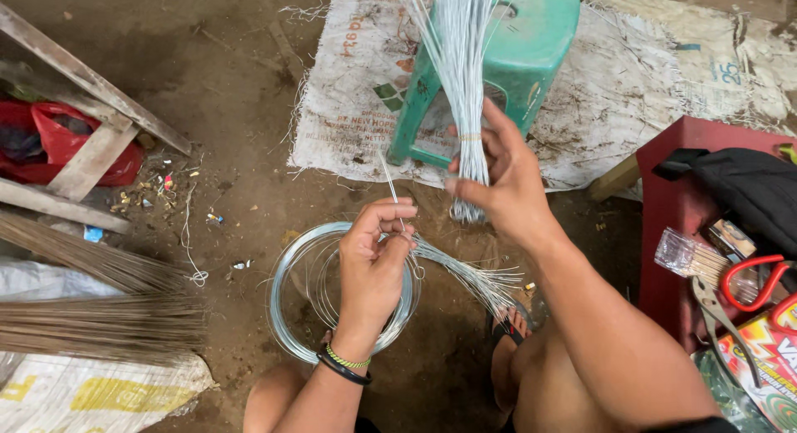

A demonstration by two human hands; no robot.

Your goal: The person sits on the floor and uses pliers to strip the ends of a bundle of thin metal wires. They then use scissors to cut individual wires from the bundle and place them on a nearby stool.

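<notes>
Right hand clamps one bundle of cut steel wires upright before a green plastic stool; left hand pinches a single wire above one wire coil on the dirt floor. Two printed white woven sacks: one spread beneath the stool, one bottom-left with yellow marking. One bright red-and-yellow printed package lies lower-right beside red-handled scissors.

A wire coil lies on the ground before a stool standing on a sack, with broom bristles left.
</notes>
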